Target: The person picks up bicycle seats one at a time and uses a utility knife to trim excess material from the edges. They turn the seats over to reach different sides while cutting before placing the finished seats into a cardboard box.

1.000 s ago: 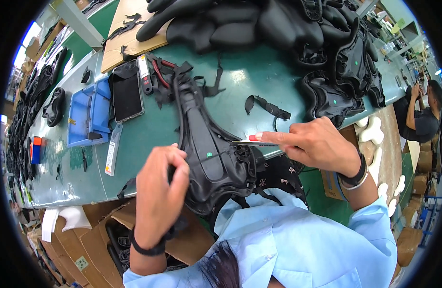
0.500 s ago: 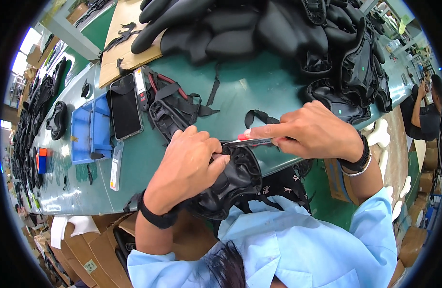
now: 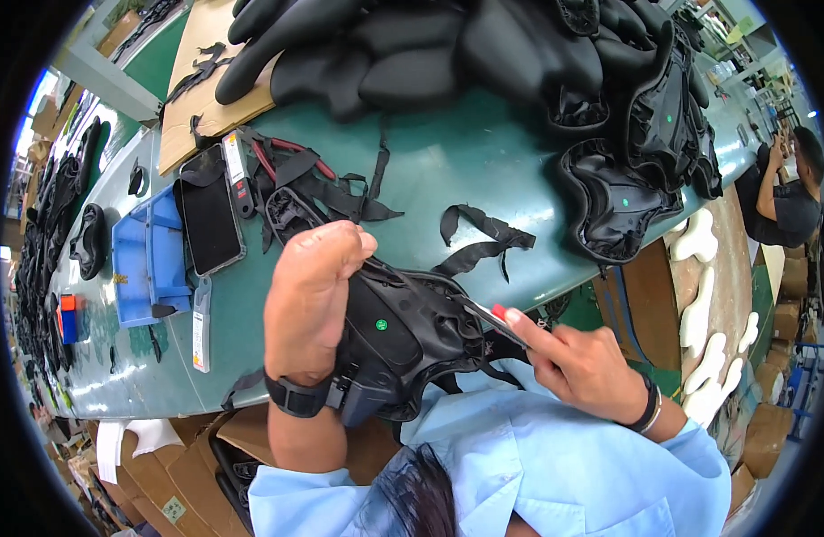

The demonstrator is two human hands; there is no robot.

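Observation:
Tilted across my lap, against the table edge, lies a black moulded cover [image 3: 403, 336] with a round green sticker. My left hand [image 3: 309, 286] is closed on its far left rim, the fingertips partly hidden. To the right, my right hand [image 3: 577, 367] grips a utility knife [image 3: 489, 319] with a red part by the thumb. The knife's front end lies along the cover's right rim; whether it touches the material I cannot tell. Cut black strips [image 3: 484, 237] lie on the green table just beyond the cover.
Black padded pieces [image 3: 412, 54] are heaped at the back, and hollow black covers [image 3: 618, 201] stand at the right. A blue bin [image 3: 148, 259], a dark phone [image 3: 212, 219] and a narrow blade case [image 3: 201, 327] lie left. Another person [image 3: 783, 188] is at the far right.
My right hand has drawn the knife right and toward me, away from my left hand. The cover has turned to show its stickered side, and my left wrist has rotated upward.

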